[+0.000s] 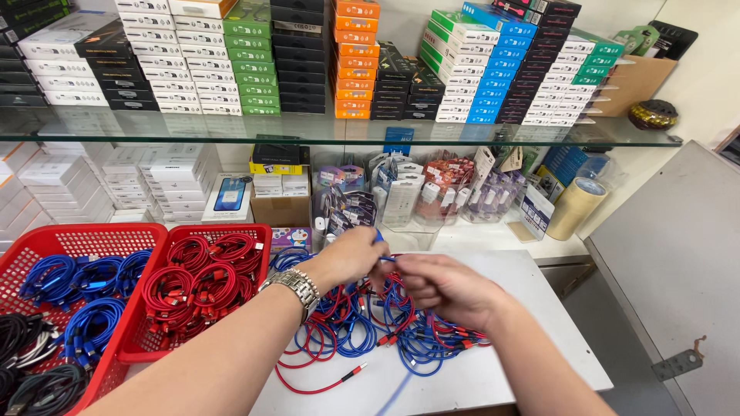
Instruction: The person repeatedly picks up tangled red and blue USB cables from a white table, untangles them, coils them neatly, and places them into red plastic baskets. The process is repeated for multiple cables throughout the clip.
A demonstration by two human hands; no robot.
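A tangled heap of red and blue cables (362, 327) lies on the white table (532, 308). My left hand (351, 256), with a metal watch on its wrist, pinches a blue cable (380, 240) above the heap. My right hand (443, 286) is closed on the same blue cable just to the right, over the pile. One red cable end (351, 376) trails toward the front edge of the table.
A red basket (258, 235) of coiled red cables stands left of the heap; another red basket (46, 239) holds blue and black coils. Packaged accessories, a tape roll (574, 206) and stacked boxes on a glass shelf (331, 135) fill the back. A grey surface (671, 262) is at right.
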